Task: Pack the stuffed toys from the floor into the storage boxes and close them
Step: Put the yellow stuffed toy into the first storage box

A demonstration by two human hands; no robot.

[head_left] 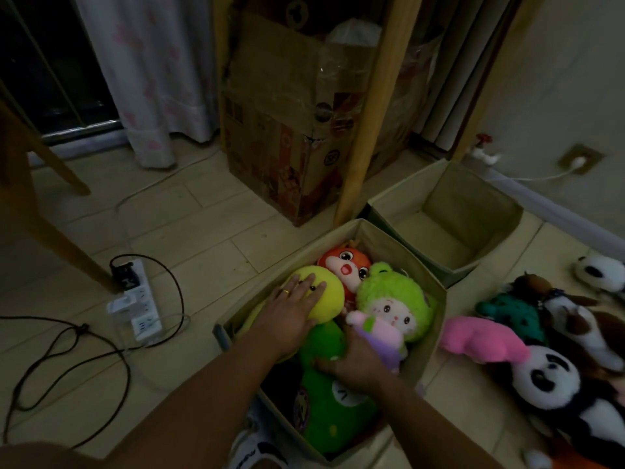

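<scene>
A beige fabric storage box (436, 299) in front of me holds a yellow plush (329, 294), an orange fox plush (348, 265), a green-haired doll (395, 306) and a big green plush (334, 407). My left hand (291, 311) presses flat on the yellow plush, fingers straight. My right hand (355, 362) lies on the green plush next to the doll, fingers curled into the toys. A second beige box (487, 201) stands open behind it, with nothing inside. On the floor to the right lie a pink plush (480, 336), a panda (548, 380), a teal plush (514, 309) and a brown-and-white dog (581, 330).
A power strip (138, 299) with black cables lies on the tiled floor at left. A tall cardboard box (287, 130) and a wooden post (375, 110) stand behind the boxes. A chair leg (57, 238) slants at far left. Another panda (598, 272) lies at the right edge.
</scene>
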